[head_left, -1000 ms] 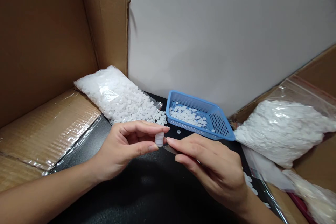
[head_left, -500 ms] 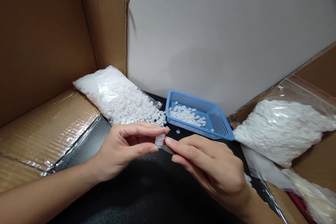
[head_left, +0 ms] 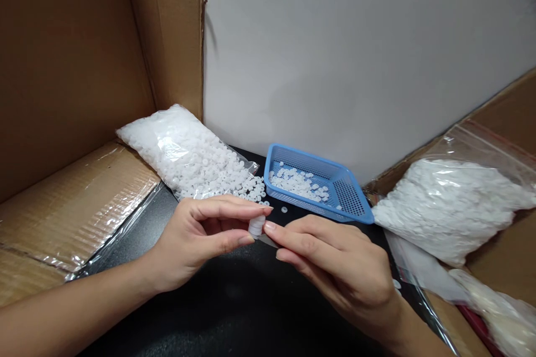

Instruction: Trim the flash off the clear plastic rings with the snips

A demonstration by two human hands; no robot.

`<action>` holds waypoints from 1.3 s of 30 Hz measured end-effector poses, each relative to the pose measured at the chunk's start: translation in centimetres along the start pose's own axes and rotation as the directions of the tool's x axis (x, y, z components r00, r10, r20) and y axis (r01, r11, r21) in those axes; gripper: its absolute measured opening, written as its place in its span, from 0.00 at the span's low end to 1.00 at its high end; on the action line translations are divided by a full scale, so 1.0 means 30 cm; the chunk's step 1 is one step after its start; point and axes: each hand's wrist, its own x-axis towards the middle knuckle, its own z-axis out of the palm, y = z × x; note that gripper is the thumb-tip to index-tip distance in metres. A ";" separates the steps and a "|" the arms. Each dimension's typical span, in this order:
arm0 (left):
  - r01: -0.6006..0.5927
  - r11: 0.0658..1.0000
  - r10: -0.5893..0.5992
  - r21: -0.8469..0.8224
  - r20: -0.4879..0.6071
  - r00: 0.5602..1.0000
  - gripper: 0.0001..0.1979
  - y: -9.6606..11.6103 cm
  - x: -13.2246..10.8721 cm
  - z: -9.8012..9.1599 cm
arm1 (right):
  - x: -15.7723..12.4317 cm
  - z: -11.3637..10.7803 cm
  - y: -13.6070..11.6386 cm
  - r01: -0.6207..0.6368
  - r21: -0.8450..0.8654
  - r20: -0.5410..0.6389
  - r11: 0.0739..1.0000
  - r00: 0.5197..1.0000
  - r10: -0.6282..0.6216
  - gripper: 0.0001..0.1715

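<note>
Between the fingertips and thumb of my left hand (head_left: 209, 228) is a short stack of white plastic discs (head_left: 256, 226), tilted slightly. My right hand (head_left: 335, 268) is closed just to the right of it, with its index fingertip against or very near the stack's side. A thin grey flat piece (head_left: 268, 240) sticks out from the right fingers under the stack's right edge; most of it is hidden, and its kind does not show. Behind my hands, a clear bag (head_left: 180, 150) of small white rings spills some loose rings (head_left: 253, 188) onto the black table (head_left: 234, 301).
A blue perforated basket (head_left: 355, 201) behind my right hand holds many small white pieces. At right lies a zip bag (head_left: 452, 206) full of white discs, with more plastic bags below. Cardboard walls (head_left: 75, 39) and a white panel (head_left: 355, 39) enclose the table.
The disc stack has tilted and shifted slightly right. Both hands' fingertips have moved slightly to the right. The bags and basket stay where they were.
</note>
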 end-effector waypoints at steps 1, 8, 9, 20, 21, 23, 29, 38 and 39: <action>0.003 1.000 -0.003 -0.003 0.001 1.000 0.16 0.001 0.000 0.000 | 0.000 0.000 0.000 -0.003 0.002 0.000 1.000 1.000 0.003 0.15; 0.005 1.000 -0.005 -0.001 0.011 1.000 0.15 -0.003 -0.003 -0.002 | -0.007 0.001 0.000 -0.013 -0.007 0.002 1.000 1.000 0.013 0.15; 0.006 1.000 -0.006 0.002 0.012 1.000 0.15 -0.003 -0.004 -0.003 | -0.008 0.002 0.000 -0.017 -0.005 0.002 1.000 1.000 0.017 0.15; 0.053 0.997 -0.054 -0.057 -0.024 0.998 0.12 -0.010 -0.003 -0.006 | 0.020 -0.008 -0.030 0.074 -0.022 0.080 0.997 0.994 -0.072 0.12; 0.058 0.996 -0.060 -0.066 -0.028 0.998 0.11 -0.010 -0.004 -0.006 | 0.020 -0.011 -0.028 0.063 -0.032 0.077 0.997 0.995 -0.060 0.13; 0.073 0.994 -0.076 -0.084 -0.035 0.996 0.11 -0.009 -0.005 -0.003 | 0.013 -0.012 -0.021 0.045 -0.031 0.045 0.999 0.998 -0.043 0.15; 0.138 0.981 -0.142 -0.137 -0.020 0.990 0.12 -0.014 -0.004 0.008 | -0.015 0.024 -0.013 -0.085 0.081 -0.105 0.993 0.990 0.093 0.18; 0.301 0.911 -0.327 -0.282 -0.048 0.944 0.11 -0.039 -0.019 0.044 | -0.009 0.068 -0.015 0.065 -0.093 -0.179 0.993 0.980 -0.081 0.12; 0.304 0.907 -0.330 -0.291 -0.043 0.943 0.11 -0.038 -0.018 0.045 | -0.010 0.073 -0.011 0.120 -0.089 -0.176 0.989 0.975 -0.135 0.13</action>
